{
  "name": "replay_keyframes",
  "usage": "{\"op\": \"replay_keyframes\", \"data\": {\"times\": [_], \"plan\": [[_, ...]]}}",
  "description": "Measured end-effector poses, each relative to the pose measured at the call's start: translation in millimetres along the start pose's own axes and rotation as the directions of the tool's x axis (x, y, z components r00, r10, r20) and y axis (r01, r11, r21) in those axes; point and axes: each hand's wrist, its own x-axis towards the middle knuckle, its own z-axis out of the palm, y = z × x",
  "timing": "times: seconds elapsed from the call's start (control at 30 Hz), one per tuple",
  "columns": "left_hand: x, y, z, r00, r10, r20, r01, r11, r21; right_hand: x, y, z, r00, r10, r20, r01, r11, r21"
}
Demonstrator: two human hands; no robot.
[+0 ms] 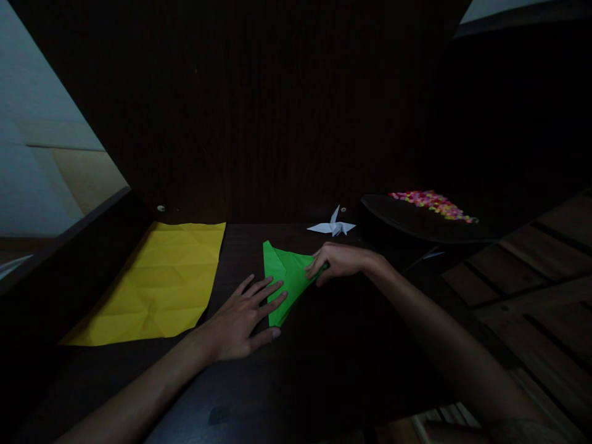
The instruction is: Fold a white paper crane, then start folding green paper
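Observation:
A sheet of green origami paper [287, 271], folded into a roughly triangular shape, lies on the dark wooden surface [259, 382]. My left hand [240, 317] rests on its left part with fingers spread and stretched out over the paper. At the right, narrow end, my right hand [335, 262] pinches the green paper, its fingertips closed around the tip. Part of that tip is hidden behind the fingers.
Left of my hands lies a creased yellow paper sheet [161, 283]. A folded white paper crane [333, 227] stands near the upright wooden panel [277, 123]. Small pink and yellow pieces [435, 203] sit on a dark surface at right, above slatted wood [531, 265].

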Motion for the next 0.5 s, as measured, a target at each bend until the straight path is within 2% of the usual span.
{"op": "replay_keyframes", "data": {"times": [0.17,0.33,0.5], "plan": [[-0.8,0.3,-4.6,0.999,0.039,0.012,-0.038,0.999,-0.037,-4.6,10.6,-7.8,0.998,0.025,-0.052,-0.022,0.998,0.062],[-3.0,1.8,-6.7,0.999,0.037,-0.019,-0.039,0.994,-0.106,-8.2,16.9,-5.2,0.991,0.086,-0.100,-0.071,0.987,0.141],[-4.1,2.4,-9.2,0.998,0.053,-0.025,-0.055,0.993,-0.104,-14.4,15.8,1.0,0.984,0.042,-0.170,-0.029,0.996,0.082]]}}
